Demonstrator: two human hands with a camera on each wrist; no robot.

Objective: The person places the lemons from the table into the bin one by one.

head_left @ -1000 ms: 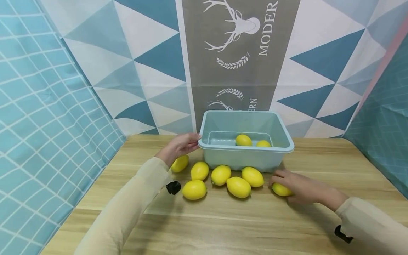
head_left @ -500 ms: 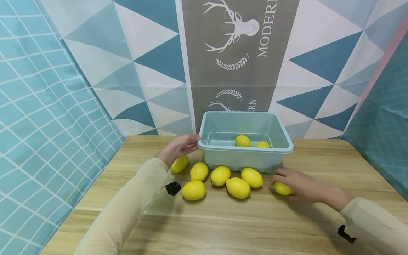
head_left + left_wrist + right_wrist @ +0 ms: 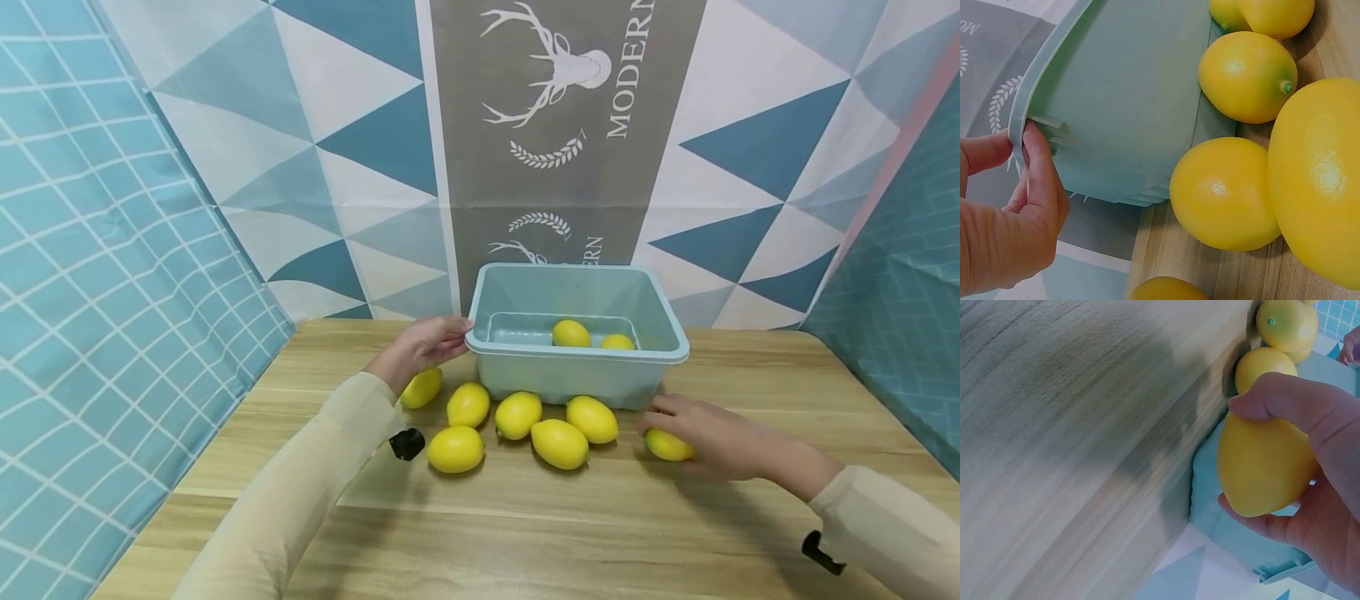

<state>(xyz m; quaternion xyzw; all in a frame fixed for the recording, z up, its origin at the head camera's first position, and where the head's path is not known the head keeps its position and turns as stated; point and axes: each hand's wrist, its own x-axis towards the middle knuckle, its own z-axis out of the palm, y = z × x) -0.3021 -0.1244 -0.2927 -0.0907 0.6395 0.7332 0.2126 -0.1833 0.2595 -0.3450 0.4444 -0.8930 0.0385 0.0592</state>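
Note:
A light blue plastic bin (image 3: 577,373) stands at the back of the table. My left hand (image 3: 420,346) grips its left rim, and the left wrist view shows the thumb and fingers pinching the rim (image 3: 1017,106). My right hand (image 3: 712,433), to the right of the bin's front, holds a lemon (image 3: 667,446). In the right wrist view thumb and fingers curl round that lemon (image 3: 1266,465). Two lemons (image 3: 572,333) lie inside the bin. Several more lemons (image 3: 560,443) lie in front of it, and one lemon (image 3: 422,388) is partly hidden by my left hand.
The wooden table (image 3: 540,533) extends in front of the lemons. A patterned cloth wall (image 3: 360,167) rises behind the bin. Blue tiled sheeting (image 3: 112,292) hangs on the left, with teal sheeting (image 3: 900,317) on the right.
My right hand has shifted slightly to the right with the lemon in its grip. My left hand stays on the bin's rim, and the other lemons have not visibly moved.

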